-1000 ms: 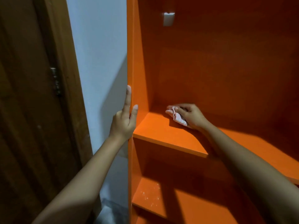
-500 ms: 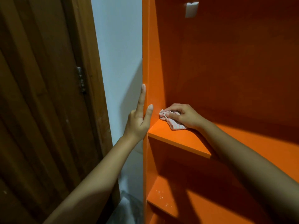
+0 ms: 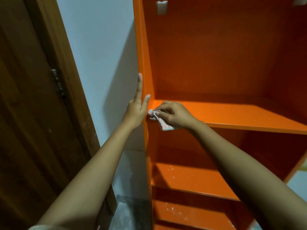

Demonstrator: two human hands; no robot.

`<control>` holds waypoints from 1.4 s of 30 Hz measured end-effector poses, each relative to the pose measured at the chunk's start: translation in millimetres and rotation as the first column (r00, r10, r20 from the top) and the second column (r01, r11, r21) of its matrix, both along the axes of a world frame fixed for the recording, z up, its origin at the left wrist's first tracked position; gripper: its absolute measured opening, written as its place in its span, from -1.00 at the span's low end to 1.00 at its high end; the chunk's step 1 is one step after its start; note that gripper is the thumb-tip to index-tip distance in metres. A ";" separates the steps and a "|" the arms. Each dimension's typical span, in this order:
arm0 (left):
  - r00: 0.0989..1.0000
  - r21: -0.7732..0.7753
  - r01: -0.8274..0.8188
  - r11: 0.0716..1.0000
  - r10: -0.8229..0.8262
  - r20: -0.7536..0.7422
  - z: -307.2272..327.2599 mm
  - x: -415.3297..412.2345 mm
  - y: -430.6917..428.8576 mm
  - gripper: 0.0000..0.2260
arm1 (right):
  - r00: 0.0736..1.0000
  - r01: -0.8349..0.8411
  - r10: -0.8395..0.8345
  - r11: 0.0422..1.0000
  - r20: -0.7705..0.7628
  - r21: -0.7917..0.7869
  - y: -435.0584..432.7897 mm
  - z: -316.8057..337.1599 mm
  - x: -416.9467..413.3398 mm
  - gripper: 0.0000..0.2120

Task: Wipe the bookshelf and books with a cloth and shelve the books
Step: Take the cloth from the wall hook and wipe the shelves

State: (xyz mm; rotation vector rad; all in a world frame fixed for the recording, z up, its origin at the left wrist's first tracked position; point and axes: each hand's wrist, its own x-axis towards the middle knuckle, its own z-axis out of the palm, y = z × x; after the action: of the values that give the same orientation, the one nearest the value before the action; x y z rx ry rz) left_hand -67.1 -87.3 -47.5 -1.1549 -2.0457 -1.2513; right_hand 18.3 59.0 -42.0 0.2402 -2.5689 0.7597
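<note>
An orange bookshelf [image 3: 232, 67] fills the right half of the view, with no books on its shelves. My right hand [image 3: 174, 116] is shut on a small crumpled white cloth with red stripes [image 3: 159, 121], pressed at the front left corner of the middle shelf board [image 3: 240, 113]. My left hand [image 3: 137, 107] lies flat against the outer left side panel of the bookshelf [image 3: 141, 47], fingers straight and pointing up, thumb on the panel's front edge. No books are in view.
A dark wooden door with a hinge [image 3: 58, 83] stands at the left, a pale wall [image 3: 99, 55] between it and the shelf. Lower shelf boards [image 3: 191, 180] carry white specks. A white bracket [image 3: 162, 6] sits at the top of the back panel.
My right hand has drawn the cloth from the back of the shelf board forward to its front left corner. My left hand has stayed on the side panel. The view has shifted left.
</note>
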 end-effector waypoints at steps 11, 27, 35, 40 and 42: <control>1.000 -0.044 -0.023 0.999 0.024 0.016 1.1 2.6 -3.1 -0.45 | 0.983 0.166 -0.170 0.985 -0.072 -0.052 -11.6 -7.4 36.4 -0.84; 0.989 0.031 0.076 0.997 -0.079 0.126 -103.2 16.6 -5.8 -0.44 | 0.816 0.512 -0.561 0.813 -0.139 -0.277 20.5 -123.2 97.2 -0.84; 0.956 0.025 -0.037 0.999 0.028 0.292 -225.2 36.6 12.1 -0.46 | 0.664 0.722 -0.728 0.564 0.170 -0.401 64.1 -293.9 126.1 -0.82; 0.930 0.072 -0.201 0.977 0.167 0.328 -274.6 58.8 31.0 -0.44 | 0.517 0.802 -0.836 0.397 0.186 -0.448 92.9 -322.2 146.7 -0.79; 0.929 0.115 -0.243 0.963 0.197 0.315 -295.1 77.3 40.6 -0.49 | 0.503 0.804 -0.848 0.389 0.167 -0.450 102.3 -323.5 150.5 -0.79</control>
State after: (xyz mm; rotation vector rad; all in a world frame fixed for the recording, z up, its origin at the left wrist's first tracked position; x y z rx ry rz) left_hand 10.1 -46.7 -342.6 -0.6734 -2.1765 -1.5106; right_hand 168.8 161.4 -365.5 -1.0992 -1.8852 0.8673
